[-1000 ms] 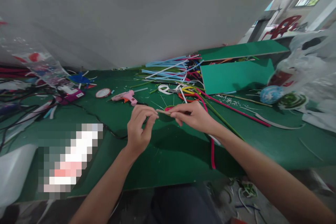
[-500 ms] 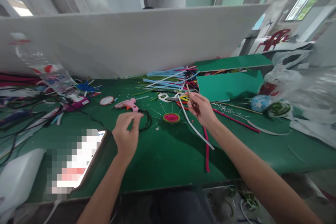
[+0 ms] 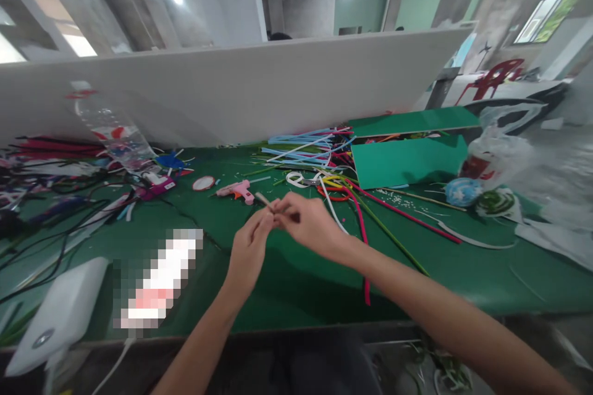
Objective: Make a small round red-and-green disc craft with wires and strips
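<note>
My left hand [image 3: 250, 244] and my right hand [image 3: 308, 219] meet above the middle of the green table. The right hand is closed around a thin wooden stick [image 3: 263, 199], whose pale end pokes out up and to the left. Left fingertips are pinched against the right ones; whatever they hold is hidden. Just behind the hands lies a pink glue gun [image 3: 236, 191]. White-handled scissors [image 3: 296, 179] rest farther back, near yellow-handled pliers [image 3: 334, 182]. A white fuzzy strip [image 3: 330, 205] runs partly under my right wrist.
Pipe cleaners [image 3: 301, 148] lie piled beside a green box [image 3: 407, 163]. At left are a plastic bottle [image 3: 113, 129], a power bank [image 3: 60, 315] and a blurred phone [image 3: 162, 278]. A red strip [image 3: 364, 228] and a green stem [image 3: 393, 237] lie right of my hands.
My right hand has moved left with the stick to meet my left hand. The round pink-and-green piece is now out of sight. A green stem now shows at right. The view has shifted.
</note>
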{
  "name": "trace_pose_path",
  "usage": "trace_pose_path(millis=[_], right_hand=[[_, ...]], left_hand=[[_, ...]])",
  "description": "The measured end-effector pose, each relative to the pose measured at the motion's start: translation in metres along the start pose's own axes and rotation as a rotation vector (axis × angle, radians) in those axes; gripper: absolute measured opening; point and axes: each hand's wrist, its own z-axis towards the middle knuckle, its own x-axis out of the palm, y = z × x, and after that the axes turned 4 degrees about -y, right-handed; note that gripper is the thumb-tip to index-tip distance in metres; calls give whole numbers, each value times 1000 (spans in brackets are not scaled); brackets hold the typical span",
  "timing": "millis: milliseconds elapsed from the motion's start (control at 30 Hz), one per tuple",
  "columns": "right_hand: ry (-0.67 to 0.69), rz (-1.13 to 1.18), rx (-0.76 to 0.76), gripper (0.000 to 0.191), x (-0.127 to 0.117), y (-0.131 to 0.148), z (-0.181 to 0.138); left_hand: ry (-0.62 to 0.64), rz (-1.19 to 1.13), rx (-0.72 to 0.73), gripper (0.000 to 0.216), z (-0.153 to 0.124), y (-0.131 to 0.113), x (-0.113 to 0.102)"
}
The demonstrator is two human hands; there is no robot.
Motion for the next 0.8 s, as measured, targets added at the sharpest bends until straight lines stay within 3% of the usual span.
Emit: trace_pose_path(millis=[100, 200, 267, 367, 500, 567, 733, 800], right_hand=[[39, -266, -59, 16, 14, 14, 10], [108, -223, -97, 15, 3, 10, 31], [17, -228, -75, 20, -13, -2, 45], [-191, -385, 95, 23, -39, -31, 54], [-144, -689, 322, 21, -61, -71, 41], [-151, -820, 350, 19, -73, -82, 31], [-331, -980, 349, 22, -102, -83, 18], [-252, -925, 337, 23, -104, -86, 16]], left_hand=[[-73, -282, -139, 29, 15, 1, 5], [-124, -476, -204, 25, 43, 12, -13], [-251, -548, -177, 22, 64, 24, -31], [-399, -530, -213, 20, 81, 44, -50], [-284, -455, -196, 22, 77, 60, -45], [-226, -442, -193, 23, 72, 61, -38], [-214, -406, -171, 22, 69, 59, -28], [-207, -406, -178, 22, 70, 59, -29]])
